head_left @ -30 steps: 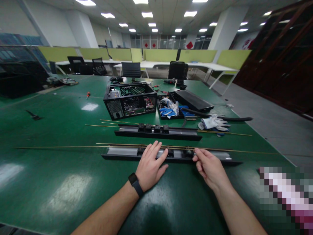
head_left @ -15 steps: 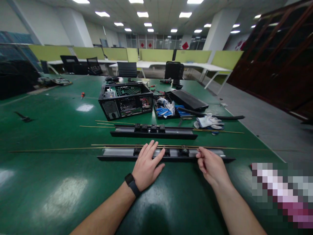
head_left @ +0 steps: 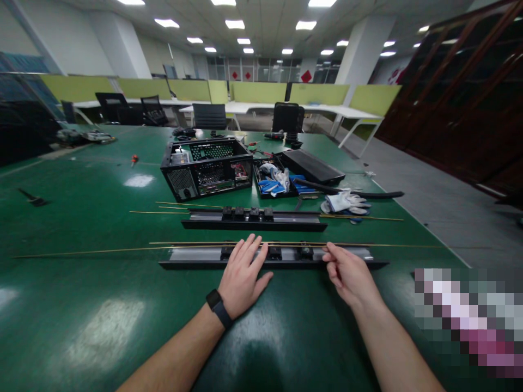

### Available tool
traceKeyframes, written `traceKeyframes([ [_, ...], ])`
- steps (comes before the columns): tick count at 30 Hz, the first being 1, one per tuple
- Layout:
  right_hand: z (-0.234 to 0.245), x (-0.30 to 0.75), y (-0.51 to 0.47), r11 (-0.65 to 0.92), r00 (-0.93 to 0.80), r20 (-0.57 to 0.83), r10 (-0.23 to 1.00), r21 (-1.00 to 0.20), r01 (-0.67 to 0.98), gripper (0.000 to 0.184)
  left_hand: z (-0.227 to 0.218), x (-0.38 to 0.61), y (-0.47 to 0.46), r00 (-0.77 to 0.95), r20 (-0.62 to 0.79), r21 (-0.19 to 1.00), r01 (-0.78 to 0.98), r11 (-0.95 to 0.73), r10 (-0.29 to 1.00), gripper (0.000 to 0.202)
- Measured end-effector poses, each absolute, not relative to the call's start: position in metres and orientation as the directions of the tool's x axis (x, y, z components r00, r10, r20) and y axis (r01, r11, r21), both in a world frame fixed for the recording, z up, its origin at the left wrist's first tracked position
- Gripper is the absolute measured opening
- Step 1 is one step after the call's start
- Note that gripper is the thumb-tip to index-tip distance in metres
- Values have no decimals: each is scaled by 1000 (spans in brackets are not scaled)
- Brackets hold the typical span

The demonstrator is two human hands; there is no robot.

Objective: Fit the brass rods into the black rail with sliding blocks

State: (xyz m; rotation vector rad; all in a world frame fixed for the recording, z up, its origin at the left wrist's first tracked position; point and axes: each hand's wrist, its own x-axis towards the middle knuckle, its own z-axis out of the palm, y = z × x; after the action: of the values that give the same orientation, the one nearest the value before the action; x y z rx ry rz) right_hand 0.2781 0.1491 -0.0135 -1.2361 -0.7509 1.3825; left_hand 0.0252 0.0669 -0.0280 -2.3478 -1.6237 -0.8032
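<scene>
Head view: thin brass rods (head_left: 294, 245) lie along the near black rail (head_left: 294, 265), probably light and springy, best pinched just above it. Over the rail, the left hand (head_left: 244, 279) spreads flat, not gripping; farther right along it, the right hand (head_left: 350, 273) pinches, seemingly on a rod. Beyond the rail, the green surface (head_left: 90, 212) carries a computer case (head_left: 206, 173); farther off stand office chairs (head_left: 209, 116).

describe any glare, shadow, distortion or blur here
Head view: ceiling lights likely glare off the green tabletop; head view: a dark shadow or reflection sits at bottom centre; head view: the cabinet leans, suggesting wide-angle distortion; head view: a gold-coloured rod fades out toward the right edge.
</scene>
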Motion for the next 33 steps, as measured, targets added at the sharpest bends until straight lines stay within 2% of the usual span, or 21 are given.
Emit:
traceKeyframes([
  [6, -12, 291, 154, -214, 210, -297, 931, -914, -345, 22, -29, 25, 67, 255, 523, 149, 912, -382, 813, 64],
  [10, -11, 290, 154, -210, 264, -311, 913, -913, -351, 27, -31, 24, 68, 254, 523, 157, 909, -385, 813, 66],
  [17, -12, 286, 152, -238, 136, -286, 948, -926, -293, 32, -31, 25, 68, 250, 530, 170, 905, -390, 811, 68],
  [23, -13, 297, 157, -178, 296, -287, 911, -921, -346, 22, -31, 25, 68, 250, 530, 160, 909, -385, 810, 66],
  [25, -12, 295, 155, -185, 284, -290, 914, -920, -344, 25, -30, 25, 68, 251, 531, 161, 908, -387, 809, 66],
  [30, -9, 283, 148, -244, 126, -290, 949, -926, -288, 34, -29, 25, 68, 254, 538, 159, 906, -392, 804, 67],
  [33, -10, 287, 151, -217, 172, -277, 945, -929, -301, 29, -30, 25, 68, 255, 540, 155, 907, -393, 802, 67],
])
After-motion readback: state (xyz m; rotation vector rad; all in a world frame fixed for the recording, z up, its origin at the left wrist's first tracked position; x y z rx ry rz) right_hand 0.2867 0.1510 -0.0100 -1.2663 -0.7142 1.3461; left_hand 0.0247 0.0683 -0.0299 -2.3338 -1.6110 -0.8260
